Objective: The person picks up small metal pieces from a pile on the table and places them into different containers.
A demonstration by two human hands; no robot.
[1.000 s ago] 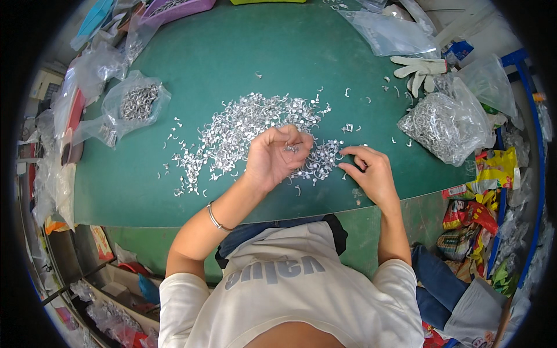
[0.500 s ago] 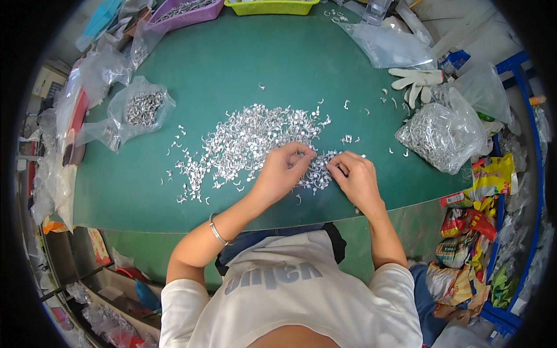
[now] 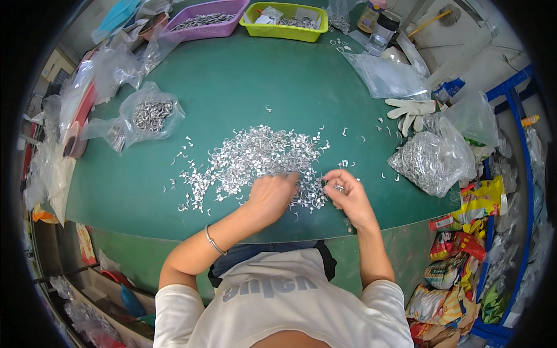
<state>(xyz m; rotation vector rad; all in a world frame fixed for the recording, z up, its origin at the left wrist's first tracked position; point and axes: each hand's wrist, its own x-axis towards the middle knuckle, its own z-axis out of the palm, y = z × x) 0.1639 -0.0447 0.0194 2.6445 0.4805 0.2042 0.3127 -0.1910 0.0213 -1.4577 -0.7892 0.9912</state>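
Seen from the head camera, sorting through a spread heap of small silver metal pieces [image 3: 255, 156] on a green table [image 3: 243, 87]. Laying the left hand [image 3: 272, 194] palm down on the near edge of the heap, fingers loosely bent and buried among the pieces; not possible to tell whether anything is gripped beneath it. Curling the right hand [image 3: 347, 194] just beside the left, thumb and forefinger drawn together, apparently pinching one or two of the pieces at the heap's near right corner. Wearing a thin bracelet [image 3: 213, 240] on the left wrist. Judging from the pose, picking pieces out of the loose heap one small pinch at a time, with most of the heap lying beyond the left hand and not yet gone through. Calling next for a fine fingertip grip, for separating a single hooked piece from its tangled neighbours, and for care not to scatter strays already lying apart from the heap. Leaving a full clear bag [image 3: 432, 159] of similar pieces well to the right of the right hand, a white glove [image 3: 412, 108] beyond it, a smaller bag [image 3: 152, 113] far out past the left hand, and a purple tray [image 3: 203, 20] and a yellow-green tray [image 3: 284, 20] at the far edge.
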